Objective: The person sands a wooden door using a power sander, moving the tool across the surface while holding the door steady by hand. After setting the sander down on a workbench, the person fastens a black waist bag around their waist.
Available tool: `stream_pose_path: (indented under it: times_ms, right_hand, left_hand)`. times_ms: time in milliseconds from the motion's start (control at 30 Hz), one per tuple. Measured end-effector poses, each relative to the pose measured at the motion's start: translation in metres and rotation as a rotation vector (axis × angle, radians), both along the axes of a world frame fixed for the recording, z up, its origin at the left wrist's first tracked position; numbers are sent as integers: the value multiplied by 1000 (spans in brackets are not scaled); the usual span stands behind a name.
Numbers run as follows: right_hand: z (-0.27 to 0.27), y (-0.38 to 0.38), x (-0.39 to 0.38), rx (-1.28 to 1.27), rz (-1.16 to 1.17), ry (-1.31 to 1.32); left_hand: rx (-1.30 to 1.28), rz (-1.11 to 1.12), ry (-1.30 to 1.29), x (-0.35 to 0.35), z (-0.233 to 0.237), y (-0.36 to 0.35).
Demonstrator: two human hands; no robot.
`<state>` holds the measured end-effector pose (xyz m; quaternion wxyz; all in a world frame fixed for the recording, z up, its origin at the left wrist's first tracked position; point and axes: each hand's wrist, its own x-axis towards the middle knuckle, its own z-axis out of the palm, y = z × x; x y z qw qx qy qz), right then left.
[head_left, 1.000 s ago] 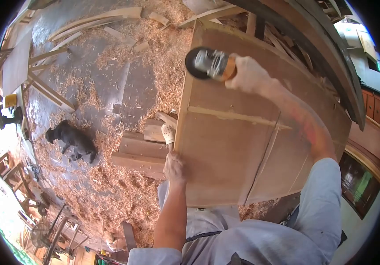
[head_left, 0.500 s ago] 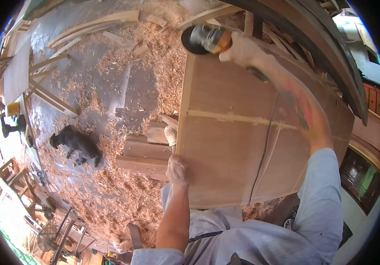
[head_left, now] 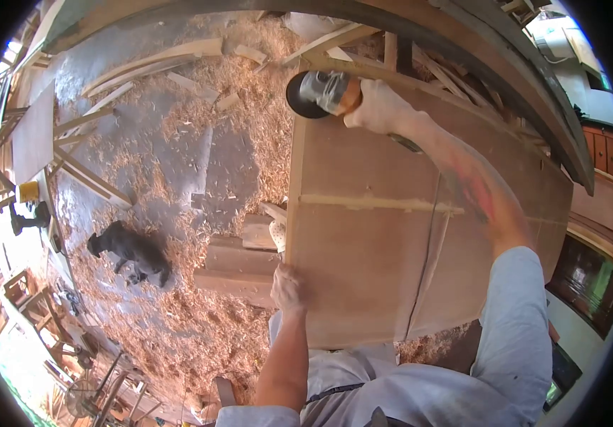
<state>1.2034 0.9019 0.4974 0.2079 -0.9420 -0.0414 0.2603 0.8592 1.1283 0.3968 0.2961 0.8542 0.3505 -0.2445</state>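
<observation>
A power tool [head_left: 324, 94] with a round black disc and an orange-and-grey body is gripped in my right hand [head_left: 378, 107]. Its disc lies at the far left corner of a large brown wooden panel [head_left: 363, 263]. My left hand [head_left: 289, 287] is closed on the panel's left edge, near my body. A pale strip [head_left: 370, 203] crosses the panel, and a dark cord [head_left: 427, 263] runs over it towards me.
Wood shavings [head_left: 200, 327] cover much of the floor. A dark animal [head_left: 132, 252] lies at the left. Wooden blocks [head_left: 232, 267] stand beside the panel's left edge. A long dark beam [head_left: 534, 92] arches over the far right. Planks [head_left: 157, 60] lie at the back.
My right hand and the tool have come slightly nearer and to the left along the panel's far corner. The whole view has shifted a little; my left hand stays on the edge.
</observation>
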Motion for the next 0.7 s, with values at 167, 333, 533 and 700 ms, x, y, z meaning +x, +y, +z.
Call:
stream_pose_path:
  times_ms: [167,333,533,700]
  right_hand:
    - [-3,-5,45,-24,-188,-11]
    - [-8,-10,61,-43,-173,-53]
    - [-9,-5,65,0,-244,-177]
    - [-8,1,69,73,-246,-108]
  left_hand:
    - [-12,-4,41,-6,-7,3]
    - [-1,-5,-5,-7,-11,1]
    - [-8,9,10,-6,-8,2]
    - [2,14,-27,-9,-10,1]
